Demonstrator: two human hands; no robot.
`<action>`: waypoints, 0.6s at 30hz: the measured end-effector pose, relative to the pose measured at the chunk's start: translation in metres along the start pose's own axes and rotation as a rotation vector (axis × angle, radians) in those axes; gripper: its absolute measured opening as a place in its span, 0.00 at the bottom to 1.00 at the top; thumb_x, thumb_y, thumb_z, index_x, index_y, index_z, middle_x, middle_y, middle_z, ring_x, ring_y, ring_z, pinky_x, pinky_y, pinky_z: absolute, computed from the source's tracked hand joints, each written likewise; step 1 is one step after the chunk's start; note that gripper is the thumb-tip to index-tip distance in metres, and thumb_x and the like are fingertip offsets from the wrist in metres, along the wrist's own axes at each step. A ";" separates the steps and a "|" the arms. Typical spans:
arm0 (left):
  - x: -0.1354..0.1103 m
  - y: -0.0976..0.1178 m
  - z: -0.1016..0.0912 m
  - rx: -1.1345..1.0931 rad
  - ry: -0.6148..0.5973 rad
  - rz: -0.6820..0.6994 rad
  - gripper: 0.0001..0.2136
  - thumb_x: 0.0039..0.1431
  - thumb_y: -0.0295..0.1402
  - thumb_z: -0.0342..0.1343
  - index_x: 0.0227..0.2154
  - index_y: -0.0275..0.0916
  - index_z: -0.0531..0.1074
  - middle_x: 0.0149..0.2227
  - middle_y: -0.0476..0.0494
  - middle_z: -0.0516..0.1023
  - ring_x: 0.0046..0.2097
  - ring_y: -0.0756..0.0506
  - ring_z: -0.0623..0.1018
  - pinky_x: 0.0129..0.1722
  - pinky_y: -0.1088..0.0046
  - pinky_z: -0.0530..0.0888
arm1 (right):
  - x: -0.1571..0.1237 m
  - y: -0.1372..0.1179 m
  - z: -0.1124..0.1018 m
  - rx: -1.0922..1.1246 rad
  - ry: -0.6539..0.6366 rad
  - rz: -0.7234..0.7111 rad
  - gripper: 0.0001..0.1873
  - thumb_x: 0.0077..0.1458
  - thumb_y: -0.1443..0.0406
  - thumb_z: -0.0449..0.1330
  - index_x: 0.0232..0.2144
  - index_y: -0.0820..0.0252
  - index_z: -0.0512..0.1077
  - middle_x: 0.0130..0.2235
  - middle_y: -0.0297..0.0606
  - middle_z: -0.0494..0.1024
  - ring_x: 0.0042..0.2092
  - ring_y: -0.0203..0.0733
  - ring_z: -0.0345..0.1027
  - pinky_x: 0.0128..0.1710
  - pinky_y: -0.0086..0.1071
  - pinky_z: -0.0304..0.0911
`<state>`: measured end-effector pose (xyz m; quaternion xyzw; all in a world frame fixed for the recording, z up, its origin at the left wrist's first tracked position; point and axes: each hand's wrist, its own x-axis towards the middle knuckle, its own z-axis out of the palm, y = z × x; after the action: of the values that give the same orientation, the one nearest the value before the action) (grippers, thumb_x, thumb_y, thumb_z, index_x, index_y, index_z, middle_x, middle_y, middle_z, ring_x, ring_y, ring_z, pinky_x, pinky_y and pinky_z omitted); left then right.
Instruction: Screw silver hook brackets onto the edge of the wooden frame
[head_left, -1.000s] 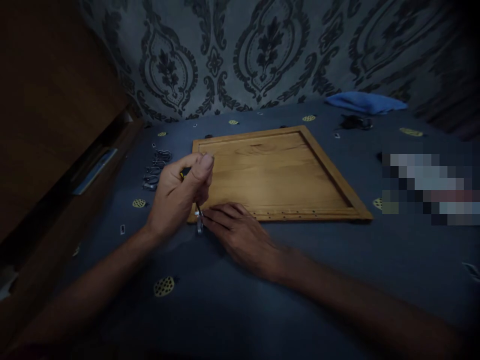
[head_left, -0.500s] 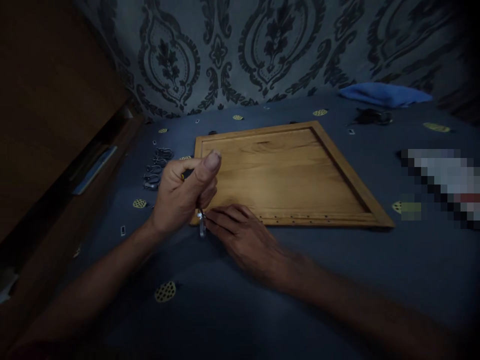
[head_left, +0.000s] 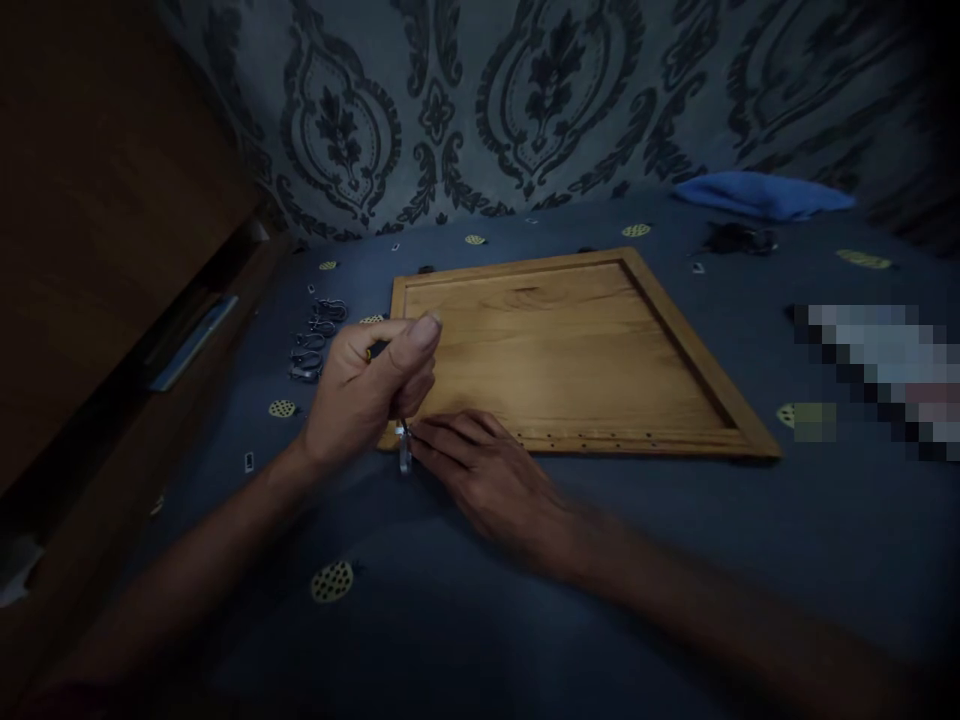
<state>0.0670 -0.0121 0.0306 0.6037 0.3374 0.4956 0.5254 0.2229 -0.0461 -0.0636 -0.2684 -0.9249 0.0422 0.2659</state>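
My left hand [head_left: 367, 385] is closed in a fist, thumb on top, around a screwdriver. Only a bit of its black and yellow handle and its thin shaft [head_left: 405, 426] show; the shaft points down to a small shiny metal fitting [head_left: 405, 455] at the near left corner of a wooden board [head_left: 555, 340]. The board is a framed four-sided panel with a slanting right side and small holes along its near edge. My right hand [head_left: 487, 475] lies flat over that edge, fingers stretched out, fingertips beside the fitting. Whether they touch it is hard to see.
Several curved metal fittings [head_left: 311, 340] lie left of the board on a dark blue patterned cloth [head_left: 570, 610]. Behind are a blue cloth [head_left: 765, 193] and a dark object [head_left: 739, 238]. A blurred-out item [head_left: 885, 360] lies at right. Wooden furniture [head_left: 97, 200] borders the left.
The view has shifted very slightly. Both hands keep nearly the same place, and the left fist stays over the metal fitting.
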 end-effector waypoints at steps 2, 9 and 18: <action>-0.001 0.005 0.000 0.000 0.038 0.029 0.32 0.58 0.55 0.64 0.14 0.39 0.56 0.15 0.56 0.52 0.17 0.56 0.54 0.15 0.76 0.53 | -0.001 0.001 0.001 0.007 0.004 0.000 0.20 0.66 0.74 0.53 0.58 0.66 0.72 0.56 0.50 0.79 0.58 0.50 0.70 0.56 0.48 0.67; -0.008 0.031 0.001 -0.065 0.090 0.182 0.32 0.59 0.51 0.66 0.12 0.37 0.56 0.15 0.58 0.46 0.16 0.58 0.49 0.14 0.76 0.49 | -0.002 0.004 0.006 0.027 0.051 -0.018 0.20 0.66 0.74 0.53 0.58 0.66 0.71 0.55 0.48 0.80 0.58 0.48 0.69 0.56 0.47 0.68; -0.013 0.017 -0.005 0.014 0.134 0.066 0.33 0.54 0.56 0.67 0.13 0.39 0.55 0.14 0.56 0.51 0.15 0.57 0.53 0.14 0.76 0.52 | -0.004 0.011 0.005 0.045 0.107 -0.081 0.20 0.67 0.76 0.51 0.56 0.67 0.73 0.54 0.49 0.80 0.57 0.48 0.71 0.54 0.45 0.70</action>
<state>0.0569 -0.0271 0.0439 0.5834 0.3554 0.5496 0.4809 0.2285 -0.0388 -0.0726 -0.2264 -0.9184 0.0379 0.3223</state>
